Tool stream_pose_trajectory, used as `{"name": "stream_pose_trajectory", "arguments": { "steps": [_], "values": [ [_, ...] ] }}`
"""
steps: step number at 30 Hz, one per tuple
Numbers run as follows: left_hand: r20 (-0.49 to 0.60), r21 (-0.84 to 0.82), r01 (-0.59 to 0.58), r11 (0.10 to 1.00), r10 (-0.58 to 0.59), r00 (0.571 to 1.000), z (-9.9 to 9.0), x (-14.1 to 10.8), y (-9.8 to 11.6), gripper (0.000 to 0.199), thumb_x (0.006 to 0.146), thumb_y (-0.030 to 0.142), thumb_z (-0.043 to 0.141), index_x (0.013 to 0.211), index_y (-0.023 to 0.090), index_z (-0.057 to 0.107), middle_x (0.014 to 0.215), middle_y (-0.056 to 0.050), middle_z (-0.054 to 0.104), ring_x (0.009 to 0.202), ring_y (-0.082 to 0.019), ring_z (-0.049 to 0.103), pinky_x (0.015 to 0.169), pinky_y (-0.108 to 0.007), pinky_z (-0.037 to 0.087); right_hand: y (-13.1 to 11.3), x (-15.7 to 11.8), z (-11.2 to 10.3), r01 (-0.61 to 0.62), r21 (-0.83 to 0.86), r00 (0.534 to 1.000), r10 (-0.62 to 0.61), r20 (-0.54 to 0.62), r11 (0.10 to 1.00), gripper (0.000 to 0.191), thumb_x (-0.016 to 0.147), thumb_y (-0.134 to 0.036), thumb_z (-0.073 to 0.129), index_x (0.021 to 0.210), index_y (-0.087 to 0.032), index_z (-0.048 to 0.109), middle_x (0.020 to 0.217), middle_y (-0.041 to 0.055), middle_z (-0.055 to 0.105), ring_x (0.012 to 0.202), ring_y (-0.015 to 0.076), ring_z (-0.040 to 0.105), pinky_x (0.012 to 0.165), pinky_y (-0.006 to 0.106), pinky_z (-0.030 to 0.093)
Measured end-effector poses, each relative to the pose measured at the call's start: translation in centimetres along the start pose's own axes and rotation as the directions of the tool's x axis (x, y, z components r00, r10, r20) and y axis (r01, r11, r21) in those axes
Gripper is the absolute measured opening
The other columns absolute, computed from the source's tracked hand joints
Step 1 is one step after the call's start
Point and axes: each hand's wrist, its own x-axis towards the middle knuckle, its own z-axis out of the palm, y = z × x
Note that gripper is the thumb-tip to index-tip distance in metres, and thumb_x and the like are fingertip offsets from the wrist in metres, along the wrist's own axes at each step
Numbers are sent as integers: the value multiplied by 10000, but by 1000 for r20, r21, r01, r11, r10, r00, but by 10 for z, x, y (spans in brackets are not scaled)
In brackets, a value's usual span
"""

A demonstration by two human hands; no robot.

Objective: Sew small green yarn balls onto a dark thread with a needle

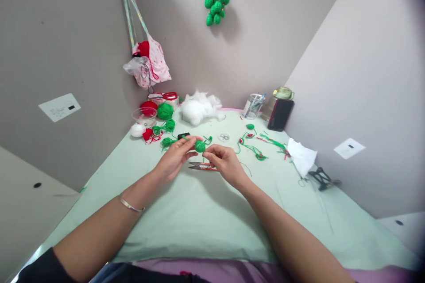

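Note:
A small round green crochet piece [199, 146] is between my two hands above the middle of the table. My left hand [177, 154] is closed on its left side, thumb and fingers pinching it. My right hand [226, 161] is pinched just at its lower right; whatever lies between those fingertips is too small to make out. Beneath the piece lie thread snips [199, 166] with orange handles and dark blades pointing left, partly covered by my right hand. A green strand hangs below the ball.
White stuffing [201, 108] and green yarn [165, 111] lie at the back. Small crocheted pieces [260, 156] lie to the right, near a phone [280, 114], a pen cup [254, 106] and a white cloth [302, 157]. Walls stand behind and beside the table [199, 225].

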Motion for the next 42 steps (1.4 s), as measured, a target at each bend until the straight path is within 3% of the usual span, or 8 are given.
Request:
{"name": "stream_pose_trajectory", "arguments": {
  "steps": [3,7,11,14,16,28,37,42],
  "values": [
    [-67,-158,-26,987,16,998,-9,4,9,155,881,302,680,905,149,696,1021,-50,679,907,-117,633,737,-190,518,-2,-1,0,-4,8,1000,4,4,1000,231,788,-393,627,747,-166,626,594,-29,494,556,105,434,545,240,390],
    [-42,-326,-9,945,-5,999,-18,8,17,83,886,227,670,907,147,668,729,13,604,719,-74,620,622,-146,491,-5,-3,0,0,-1,1000,0,-3,1000,243,792,-402,629,744,-163,629,597,-28,475,558,104,417,540,242,371],
    [4,-100,-75,992,76,997,-12,4,17,228,850,339,709,963,143,675,698,34,539,572,-49,484,535,-161,413,-5,-4,0,34,-5,999,-34,-24,999,251,805,-404,625,758,-158,641,615,-17,495,573,109,429,557,249,374],
    [34,221,-138,965,134,990,-5,0,14,304,739,307,805,983,165,690,784,11,614,655,-82,523,656,-209,442,-4,-4,-2,56,-1,998,-56,-38,998,260,818,-410,618,772,-156,651,632,-7,513,579,112,434,564,253,379],
    [83,303,-139,943,119,989,-3,-1,12,315,704,288,823,971,179,698,822,-2,652,722,-114,561,737,-247,452,-2,-3,-4,53,4,998,-53,-29,999,266,824,-414,617,788,-154,662,640,-5,517,577,112,430,563,253,378],
    [95,242,-126,962,106,990,-7,1,6,285,781,414,754,953,191,712,852,-27,691,801,-167,635,851,-329,489,-12,-8,-20,77,-109,983,-58,173,991,322,881,-342,545,1060,-156,739,679,-5,534,630,114,444,621,255,428],
    [108,324,-166,932,138,985,-1,-2,2,256,735,363,792,879,172,700,787,-17,665,763,-152,585,767,-282,442,-5,-4,-12,6,58,990,-14,140,998,262,812,-409,659,743,-159,621,622,-20,542,558,90,454,540,223,406],
    [102,247,-134,960,112,989,1,-5,2,309,730,335,799,997,196,731,901,-24,700,858,-167,611,847,-293,443,-3,-3,-11,12,143,990,-32,137,990,313,794,-468,698,785,-168,608,597,-31,524,515,78,413,488,211,371]
  ]
}}
